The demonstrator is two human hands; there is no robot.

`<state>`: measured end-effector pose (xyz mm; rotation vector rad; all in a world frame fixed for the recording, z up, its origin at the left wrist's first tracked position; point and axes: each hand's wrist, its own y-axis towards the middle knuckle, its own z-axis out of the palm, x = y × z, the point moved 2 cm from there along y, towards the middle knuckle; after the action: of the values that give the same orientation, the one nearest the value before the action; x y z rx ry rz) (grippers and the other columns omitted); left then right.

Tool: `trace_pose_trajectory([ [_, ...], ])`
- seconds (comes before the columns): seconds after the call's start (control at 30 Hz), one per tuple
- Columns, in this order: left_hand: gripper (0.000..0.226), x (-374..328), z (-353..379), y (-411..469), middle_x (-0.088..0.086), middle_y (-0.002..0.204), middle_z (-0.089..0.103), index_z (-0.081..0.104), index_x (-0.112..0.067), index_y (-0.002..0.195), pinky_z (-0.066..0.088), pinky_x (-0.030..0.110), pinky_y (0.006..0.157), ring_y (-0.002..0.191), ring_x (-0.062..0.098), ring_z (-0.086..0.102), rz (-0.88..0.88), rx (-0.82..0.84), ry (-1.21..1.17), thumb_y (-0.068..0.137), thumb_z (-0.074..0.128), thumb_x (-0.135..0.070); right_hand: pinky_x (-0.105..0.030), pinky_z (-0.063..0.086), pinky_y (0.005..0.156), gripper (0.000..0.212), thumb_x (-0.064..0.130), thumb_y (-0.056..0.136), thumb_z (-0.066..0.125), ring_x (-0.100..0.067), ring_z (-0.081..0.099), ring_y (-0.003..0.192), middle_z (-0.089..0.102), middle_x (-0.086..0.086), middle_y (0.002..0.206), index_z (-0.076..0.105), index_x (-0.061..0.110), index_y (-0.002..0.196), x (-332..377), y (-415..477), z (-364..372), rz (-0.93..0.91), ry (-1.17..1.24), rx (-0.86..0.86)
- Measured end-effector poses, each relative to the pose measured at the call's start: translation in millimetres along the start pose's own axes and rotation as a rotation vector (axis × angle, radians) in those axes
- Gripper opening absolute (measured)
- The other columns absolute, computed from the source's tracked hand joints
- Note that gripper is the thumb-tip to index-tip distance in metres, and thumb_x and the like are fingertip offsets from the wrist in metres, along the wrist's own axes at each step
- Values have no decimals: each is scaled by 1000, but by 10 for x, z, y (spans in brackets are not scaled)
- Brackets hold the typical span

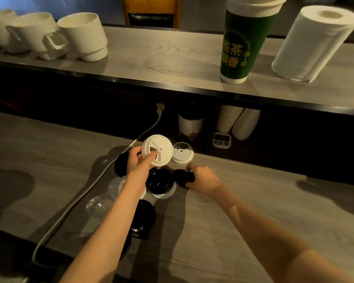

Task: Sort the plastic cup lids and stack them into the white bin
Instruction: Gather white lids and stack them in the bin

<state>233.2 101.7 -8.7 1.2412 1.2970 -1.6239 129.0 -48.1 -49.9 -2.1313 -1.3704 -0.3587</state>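
the sorting step seems in hand: the left hand (137, 163) pinches a round white lid (158, 149) with a sip flap, raised over the pile, while the right hand (201, 177) grips a black lid (182, 177) on the counter just right. next probably calls for pairing like lids; no bin shows.

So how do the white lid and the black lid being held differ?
The white lid, in the left hand, is raised and tilted toward the camera, top face showing; the black lid, in the right hand, is low at the counter, partly hidden by that hand. Both are round and gripped.
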Motion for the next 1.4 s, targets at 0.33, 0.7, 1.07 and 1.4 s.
trace_pose_trajectory([
  [0.33, 30, -73, 427, -443, 6, 101, 66, 52, -15, 112, 50, 24, 72, 90, 16, 63, 118, 153, 45, 86, 64, -6, -28, 58, 58, 51, 14, 84, 69, -21, 59, 105, 57, -2, 117, 49, 22, 130, -342, -849, -783, 54, 674, -406],
  [0.7, 29, -196, 1529, -1343, 1, 106, 65, 50, -27, 110, 49, 21, 71, 94, 12, 62, 190, 442, 80, 89, 59, -9, -24, 56, 59, 35, 14, 87, 65, -13, 64, 89, 60, 7, 97, 45, 26, 113, -1135, -2135, -1503, 124, 771, -723],
  [1.07, 37, 15, 3211, -2474, 6, 116, 59, 54, -26, 120, 52, 45, 91, 107, 21, 59, 185, 606, 145, 85, 65, -18, -18, 52, 52, 35, 10, 87, 65, -15, 67, 86, 66, -2, 98, 52, 28, 114, -2492, -3643, -2214, 218, 800, -1022],
  [1.4, 37, 266, 4459, -3450, 0, 110, 65, 57, -21, 124, 52, 39, 92, 104, 14, 61, 219, 726, 226, 87, 63, -17, -16, 49, 52, 32, 12, 85, 68, -13, 63, 74, 64, 2, 92, 58, 31, 109, -3800, -4804, -2727, 356, 695, -1049],
])
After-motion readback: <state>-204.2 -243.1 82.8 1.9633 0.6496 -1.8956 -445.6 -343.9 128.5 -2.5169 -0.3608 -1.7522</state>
